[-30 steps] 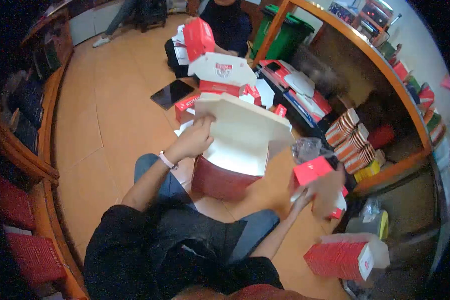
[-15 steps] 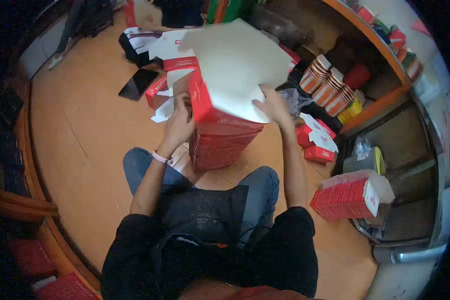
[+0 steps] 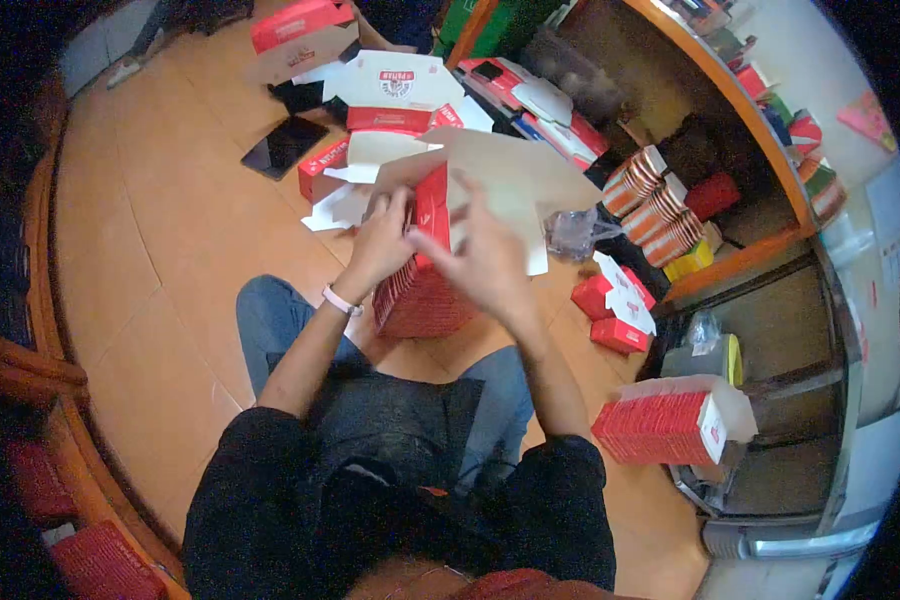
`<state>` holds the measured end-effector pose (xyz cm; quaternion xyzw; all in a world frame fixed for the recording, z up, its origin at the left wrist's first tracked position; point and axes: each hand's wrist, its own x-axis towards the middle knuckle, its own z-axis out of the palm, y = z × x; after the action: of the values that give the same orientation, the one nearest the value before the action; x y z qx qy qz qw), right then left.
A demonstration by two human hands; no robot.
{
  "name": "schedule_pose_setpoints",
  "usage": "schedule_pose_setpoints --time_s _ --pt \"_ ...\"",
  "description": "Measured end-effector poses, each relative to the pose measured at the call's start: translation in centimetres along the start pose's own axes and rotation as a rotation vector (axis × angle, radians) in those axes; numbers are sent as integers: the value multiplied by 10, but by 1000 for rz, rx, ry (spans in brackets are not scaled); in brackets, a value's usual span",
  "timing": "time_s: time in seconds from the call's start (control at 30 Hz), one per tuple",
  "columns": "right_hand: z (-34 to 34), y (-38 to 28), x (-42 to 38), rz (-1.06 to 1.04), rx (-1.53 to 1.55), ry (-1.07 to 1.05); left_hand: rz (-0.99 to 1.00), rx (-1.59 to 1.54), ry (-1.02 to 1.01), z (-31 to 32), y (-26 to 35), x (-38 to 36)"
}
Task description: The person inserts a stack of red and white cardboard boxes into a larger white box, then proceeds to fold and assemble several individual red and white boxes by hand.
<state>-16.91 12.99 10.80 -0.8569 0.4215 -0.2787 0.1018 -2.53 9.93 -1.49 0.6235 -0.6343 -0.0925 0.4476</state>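
Note:
A partly folded red-and-white carton (image 3: pixel 433 205) stands over a stack of flat red cartons (image 3: pixel 425 302) between my knees. Its wide white flap (image 3: pixel 530 190) spreads out to the right. On the carton's left side, my left hand (image 3: pixel 382 242) is closed with its fingers curled over the edge. My right hand (image 3: pixel 485 262), smeared a little by motion, has its thumb stretched toward the red panel and its fingers apart in front of the white inside.
Folded cartons (image 3: pixel 395 90) lie ahead, near a dark tablet (image 3: pixel 285 147). At the right are small red boxes (image 3: pixel 618 335), a row of flat cartons (image 3: pixel 655 428), a clear plastic bag (image 3: pixel 573 233) and striped stacked cups (image 3: pixel 660 205) in a shelf. Another person's arm shows at the far end.
The white flap has swung down and to the right. My right hand has left the flap's edge and moved left to the red panel. My left hand stays at the carton's left side.

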Motion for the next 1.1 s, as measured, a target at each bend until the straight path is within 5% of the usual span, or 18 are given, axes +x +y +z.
schedule_pose_setpoints --time_s 0.1,0.23,0.4,0.77,1.1 --pt "37 5 6 -51 -183 81 44 -495 -85 -8 -7 6" --pt "38 1 9 42 -226 -48 73 -487 -270 -22 -10 9" --pt "51 11 12 -89 -439 24 151 -339 -319 -25 -8 10" --pt "50 7 8 21 -385 21 103 -330 -258 -27 3 0" --pt "59 20 16 -176 -518 155 79 88 -358 -21 4 4"
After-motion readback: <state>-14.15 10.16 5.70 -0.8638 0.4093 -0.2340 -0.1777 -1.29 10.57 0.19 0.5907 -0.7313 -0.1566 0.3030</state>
